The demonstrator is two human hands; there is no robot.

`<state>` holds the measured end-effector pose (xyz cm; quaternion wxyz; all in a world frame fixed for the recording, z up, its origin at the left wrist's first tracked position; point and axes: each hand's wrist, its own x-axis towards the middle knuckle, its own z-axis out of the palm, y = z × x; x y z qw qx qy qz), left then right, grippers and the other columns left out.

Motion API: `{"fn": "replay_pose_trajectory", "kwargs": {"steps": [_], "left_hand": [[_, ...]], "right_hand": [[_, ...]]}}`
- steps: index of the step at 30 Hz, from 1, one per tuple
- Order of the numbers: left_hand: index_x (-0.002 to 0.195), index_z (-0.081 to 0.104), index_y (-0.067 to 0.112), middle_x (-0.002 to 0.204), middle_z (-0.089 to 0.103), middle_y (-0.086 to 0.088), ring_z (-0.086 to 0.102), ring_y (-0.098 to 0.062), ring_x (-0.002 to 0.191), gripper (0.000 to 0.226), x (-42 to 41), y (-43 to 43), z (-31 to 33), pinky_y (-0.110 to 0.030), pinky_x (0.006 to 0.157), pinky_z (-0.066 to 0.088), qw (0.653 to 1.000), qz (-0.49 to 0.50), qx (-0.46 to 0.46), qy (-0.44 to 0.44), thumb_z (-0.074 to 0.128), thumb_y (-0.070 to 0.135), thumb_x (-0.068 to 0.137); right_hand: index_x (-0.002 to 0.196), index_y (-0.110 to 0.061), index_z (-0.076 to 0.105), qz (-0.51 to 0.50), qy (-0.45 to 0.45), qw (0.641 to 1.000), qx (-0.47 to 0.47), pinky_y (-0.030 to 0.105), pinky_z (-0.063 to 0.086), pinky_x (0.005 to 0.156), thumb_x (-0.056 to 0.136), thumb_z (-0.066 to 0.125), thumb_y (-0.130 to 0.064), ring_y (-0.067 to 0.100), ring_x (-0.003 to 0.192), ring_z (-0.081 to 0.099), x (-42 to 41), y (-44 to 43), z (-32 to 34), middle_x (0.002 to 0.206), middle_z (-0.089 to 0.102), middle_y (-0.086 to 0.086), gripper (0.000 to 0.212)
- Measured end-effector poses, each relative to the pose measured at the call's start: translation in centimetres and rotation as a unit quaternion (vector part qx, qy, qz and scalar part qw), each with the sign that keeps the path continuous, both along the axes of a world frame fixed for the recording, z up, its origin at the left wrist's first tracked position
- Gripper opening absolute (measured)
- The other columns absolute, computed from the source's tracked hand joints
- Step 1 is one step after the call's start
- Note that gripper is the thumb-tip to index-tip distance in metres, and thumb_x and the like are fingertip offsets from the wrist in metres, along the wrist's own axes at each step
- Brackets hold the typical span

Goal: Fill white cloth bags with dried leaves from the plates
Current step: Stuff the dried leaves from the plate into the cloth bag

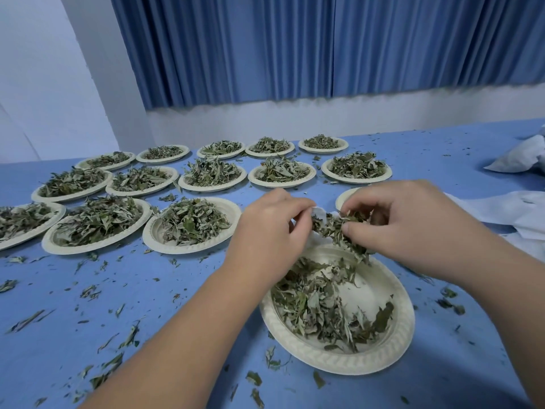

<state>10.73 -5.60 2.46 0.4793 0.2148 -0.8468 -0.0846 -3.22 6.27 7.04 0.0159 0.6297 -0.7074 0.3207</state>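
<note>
While the fingers of the left hand pinch the thin white cloth bag by its edge, the right hand clamps its fingers on a crumbly tuft of dried leaves at the bag, just above the ridged, off-white plate on the blue tabletop.

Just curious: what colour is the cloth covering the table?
Blue tablecloth, flecked with leaf crumbs; the head view shows it.

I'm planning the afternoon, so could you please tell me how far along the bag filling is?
Early days. The plate behind the right hand looks emptied. The left hand holds a white bag while the right pushes in leaves above the half-cleared near plate. Thirteen heaped plates remain.
</note>
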Motion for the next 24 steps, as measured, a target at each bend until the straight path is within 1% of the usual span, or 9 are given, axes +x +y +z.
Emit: {"fn": "replay_pose_trajectory", "kwargs": {"steps": [1, 3, 6, 9, 12, 18, 19, 21, 24], "left_hand": [[0.094, 0.078, 0.012, 0.078, 0.068, -0.002, 0.063, -0.016, 0.071, 0.015, -0.1, 0.1, 0.0, -0.029, 0.072, 0.048, 1.000, -0.003, 0.000, -0.001, 0.066, 0.011, 0.085], [0.095, 0.078, 0.013, 0.079, 0.068, -0.001, 0.063, -0.015, 0.072, 0.017, -0.2, 0.4, 0.0, -0.031, 0.072, 0.049, 1.000, -0.012, 0.005, -0.005, 0.064, 0.014, 0.085], [0.096, 0.078, 0.011, 0.077, 0.068, -0.003, 0.063, -0.019, 0.072, 0.019, -0.5, 0.9, 0.0, -0.034, 0.070, 0.051, 1.000, -0.027, 0.007, -0.012, 0.062, 0.016, 0.085], [0.095, 0.078, 0.011, 0.077, 0.068, -0.005, 0.064, -0.021, 0.073, 0.022, -0.8, 1.4, 0.0, -0.035, 0.069, 0.053, 0.999, -0.041, 0.015, -0.014, 0.060, 0.018, 0.084], [0.094, 0.078, 0.012, 0.076, 0.069, -0.004, 0.064, -0.020, 0.073, 0.022, -1.0, 1.6, 0.0, -0.033, 0.070, 0.050, 0.999, -0.042, 0.027, -0.005, 0.060, 0.019, 0.084], [0.093, 0.079, 0.012, 0.074, 0.068, -0.005, 0.063, -0.019, 0.072, 0.021, -1.2, 1.8, 0.1, -0.030, 0.070, 0.045, 0.999, -0.042, 0.034, 0.000, 0.061, 0.016, 0.083], [0.094, 0.079, 0.013, 0.074, 0.068, -0.004, 0.063, -0.019, 0.073, 0.021, -1.2, 1.8, 0.1, -0.029, 0.070, 0.044, 0.998, -0.040, 0.041, 0.000, 0.060, 0.017, 0.084], [0.095, 0.078, 0.013, 0.074, 0.068, -0.003, 0.062, -0.017, 0.073, 0.023, -1.1, 1.6, 0.0, -0.027, 0.070, 0.044, 0.998, -0.039, 0.058, 0.003, 0.059, 0.019, 0.084], [0.093, 0.079, 0.015, 0.073, 0.067, -0.002, 0.060, -0.013, 0.072, 0.021, -1.1, 1.6, 0.1, -0.025, 0.069, 0.044, 0.997, -0.041, 0.067, 0.008, 0.060, 0.019, 0.083]], "right_hand": [[0.069, -0.036, 0.061, -0.014, 0.028, 1.000, 0.000, 0.007, 0.037, 0.058, 0.073, 0.064, -0.032, -0.008, 0.067, 0.053, 0.1, -0.1, -0.2, 0.062, 0.060, -0.021, 0.006], [0.077, -0.031, 0.067, -0.043, 0.080, 0.996, 0.000, 0.013, 0.038, 0.058, 0.078, 0.064, -0.030, 0.000, 0.070, 0.053, 0.2, -0.5, -0.5, 0.068, 0.060, -0.011, 0.003], [0.090, -0.027, 0.071, -0.075, 0.134, 0.988, -0.003, 0.028, 0.043, 0.068, 0.080, 0.060, -0.031, 0.011, 0.073, 0.051, 0.4, -0.9, -1.1, 0.076, 0.058, -0.007, 0.015], [0.097, -0.029, 0.072, -0.087, 0.151, 0.985, 0.009, 0.031, 0.046, 0.073, 0.081, 0.058, -0.033, 0.016, 0.080, 0.050, 0.8, -1.1, -1.3, 0.077, 0.051, -0.006, 0.021], [0.103, -0.033, 0.071, -0.079, 0.171, 0.981, 0.040, 0.031, 0.044, 0.073, 0.084, 0.055, -0.035, 0.015, 0.078, 0.044, 1.0, -1.2, -1.4, 0.074, 0.043, -0.007, 0.025], [0.101, -0.027, 0.070, -0.101, 0.191, 0.975, 0.049, 0.029, 0.039, 0.068, 0.088, 0.050, -0.035, 0.019, 0.082, 0.049, 1.5, -1.5, -1.7, 0.073, 0.040, -0.004, 0.025], [0.102, -0.025, 0.069, -0.101, 0.186, 0.976, 0.044, 0.029, 0.040, 0.070, 0.087, 0.050, -0.036, 0.019, 0.082, 0.049, 1.5, -1.6, -1.8, 0.074, 0.041, -0.004, 0.026], [0.102, -0.023, 0.067, -0.108, 0.157, 0.982, 0.017, 0.031, 0.045, 0.074, 0.084, 0.056, -0.037, 0.020, 0.085, 0.054, 1.5, -1.5, -1.7, 0.082, 0.055, -0.003, 0.025], [0.084, -0.023, 0.062, -0.123, 0.121, 0.984, -0.040, 0.031, 0.043, 0.067, 0.080, 0.064, -0.033, 0.019, 0.076, 0.055, 1.8, -1.4, -1.5, 0.078, 0.062, -0.003, 0.011]]}}
